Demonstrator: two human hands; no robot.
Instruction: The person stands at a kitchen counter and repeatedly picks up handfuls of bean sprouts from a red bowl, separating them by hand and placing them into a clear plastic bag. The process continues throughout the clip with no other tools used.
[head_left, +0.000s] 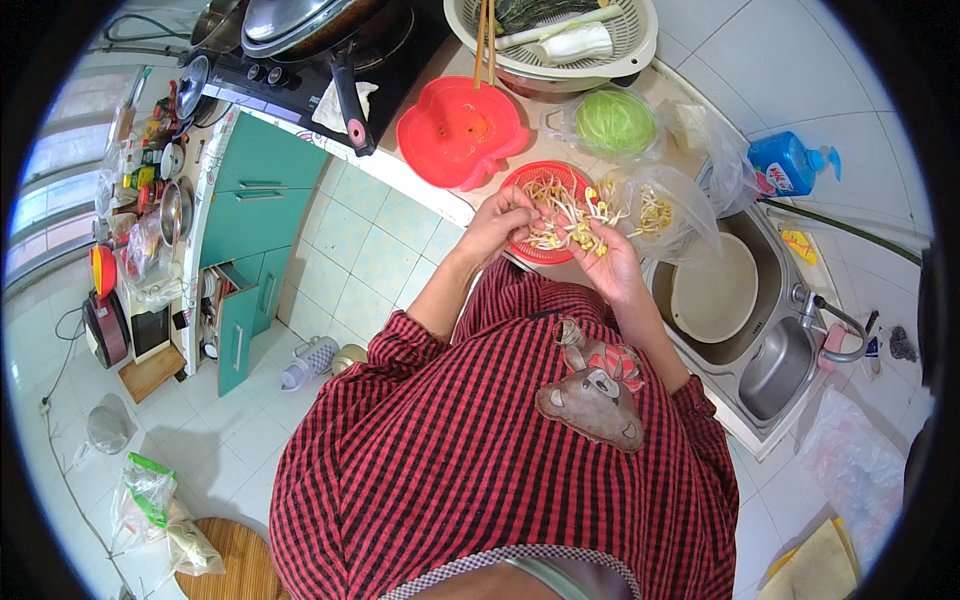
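Observation:
A loose bunch of soybean sprouts (589, 217), with yellow heads and white stems, lies in the fingers of my right hand (616, 262). My left hand (499, 225) is at the left of the bunch, thumb and forefinger pinched together at the sprouts' thin ends. Both hands are over a round red plastic basket (546, 256), which holds more sprouts and is partly hidden by my hands. Just right of it, a clear plastic bag (694, 217) lies open with further sprouts inside.
Behind the basket sit a red apple-shaped dish (450, 139) and a wrapped cabbage (615, 122). A colander (637, 64) holds vegetables, with chopsticks (484, 45) across its rim. The sink (660, 289) contains a pale basin (716, 289). A pan handle (351, 105) projects past the stove edge.

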